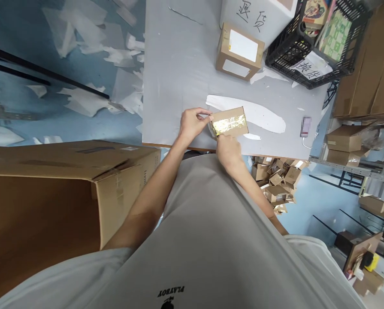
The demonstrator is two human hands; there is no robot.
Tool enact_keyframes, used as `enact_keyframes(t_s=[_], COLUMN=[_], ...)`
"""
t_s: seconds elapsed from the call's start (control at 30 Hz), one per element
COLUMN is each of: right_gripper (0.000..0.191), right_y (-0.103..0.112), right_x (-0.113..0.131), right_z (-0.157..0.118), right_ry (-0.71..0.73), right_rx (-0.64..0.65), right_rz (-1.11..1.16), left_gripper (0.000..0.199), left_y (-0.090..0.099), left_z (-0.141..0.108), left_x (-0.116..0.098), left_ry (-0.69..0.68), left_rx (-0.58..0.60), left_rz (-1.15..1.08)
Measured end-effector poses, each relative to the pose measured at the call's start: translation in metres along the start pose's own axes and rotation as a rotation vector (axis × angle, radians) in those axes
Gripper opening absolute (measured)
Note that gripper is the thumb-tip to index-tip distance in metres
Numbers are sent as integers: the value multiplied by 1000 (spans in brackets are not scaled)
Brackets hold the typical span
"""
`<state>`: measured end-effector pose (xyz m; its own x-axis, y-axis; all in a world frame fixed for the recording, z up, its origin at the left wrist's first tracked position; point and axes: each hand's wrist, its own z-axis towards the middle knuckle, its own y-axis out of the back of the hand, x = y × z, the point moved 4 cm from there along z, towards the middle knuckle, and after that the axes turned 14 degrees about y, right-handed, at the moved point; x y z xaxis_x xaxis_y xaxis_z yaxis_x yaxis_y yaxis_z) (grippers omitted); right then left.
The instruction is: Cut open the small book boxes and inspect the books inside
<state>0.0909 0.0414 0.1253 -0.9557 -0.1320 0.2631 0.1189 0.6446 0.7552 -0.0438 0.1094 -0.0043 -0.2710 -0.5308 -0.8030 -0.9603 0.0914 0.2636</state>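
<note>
A small cardboard box point(222, 116) with a strip of shiny yellowish tape point(231, 123) along its face is between my hands, above the front edge of the grey table point(172, 86). At the box's left end, my left hand point(193, 123) pinches its corner between thumb and fingers. My right hand point(228, 151) is curled closed against the near lower edge of the box; whatever its fingers grip there is hidden. Just behind the box lies a long white paper sheet point(265, 116), and a smaller white scrap point(252, 137) sits to its right.
Toward the back right stand a taped carton point(239, 53), a white bin point(256, 17) and a black crate point(314, 68) of books. A phone-like device point(305, 126) with a cable is near the right edge. A large open carton point(124, 193) stands left; small boxes point(277, 180) are piled below.
</note>
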Motion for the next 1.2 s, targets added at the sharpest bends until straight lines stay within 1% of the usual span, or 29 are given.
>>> enact_keyframes(t_s=[0.07, 0.1, 0.13, 0.17, 0.23, 0.27, 0.3, 0.33, 0.4, 0.43, 0.5, 0.57, 0.63, 0.73, 0.8, 0.87, 0.97, 1.1, 1.2], right_gripper=[30, 27, 27, 30, 33, 32, 30, 29, 30, 30, 28, 24, 22, 22, 22, 22, 24, 25, 25], right_y=[7, 11, 15, 19, 22, 20, 16, 10, -2, -7, -14, -19, -23, -33, -41, -50, -57, -58, -57], right_x=[-7, -14, -24, -38, -72, -91, -109, -124, -146, -152, -155, -152, -147, -140, -138, -137, -136, -136, -136], right_z=[-11, -17, -21, -23, -22, -18, -13, -6, 4, 7, 8, 4, -3, -13, -18, -21, -21, -19, -18], right_ry=[-49, -61, -62, -68, -123, -164, -195, -213, -209, -205, -206, -221, -244, -277, -303, -330, -341, -330, -328], right_rx=[-1, -34, -103, -197, -400, -475, -521, -541, -584, -601, -629, -633, -616, -594, -599, -612, -626, -631, -633], right_rz=[-11, -3, 17, 43, 119, 163, 222, 307, 485, 555, 633, 652, 646, 646, 653, 647, 625, 613, 609], left_gripper=[32, 34, 35, 37, 40, 41, 44, 48, 58, 62, 67, 68, 69, 76, 81, 82, 80, 83, 87], left_y=[0, -1, -1, -2, -2, -2, -2, -2, -2, -2, -3, -5, -7, -8, -8, -7, -7, -7, -6], left_z=[-1, -1, -3, -5, -11, -15, -19, -23, -32, -35, -39, -39, -36, -30, -26, -23, -20, -17, -14], left_x=[1, 2, 3, 4, 6, 7, 9, 10, 11, 12, 11, 10, 9, 10, 11, 12, 13, 11, 10], left_ry=[-1, -4, -11, -21, -45, -60, -82, -111, -181, -215, -270, -324, -385, -445, -457, -457, -459, -466, -438], left_rx=[9, 15, 21, 29, 45, 52, 59, 64, 58, 46, 12, -6, 9, 72, 121, 157, 169, 166, 188], left_rz=[-4, -8, -16, -27, -42, -38, -20, 14, 118, 181, 300, 389, 453, 521, 545, 557, 569, 557, 542])
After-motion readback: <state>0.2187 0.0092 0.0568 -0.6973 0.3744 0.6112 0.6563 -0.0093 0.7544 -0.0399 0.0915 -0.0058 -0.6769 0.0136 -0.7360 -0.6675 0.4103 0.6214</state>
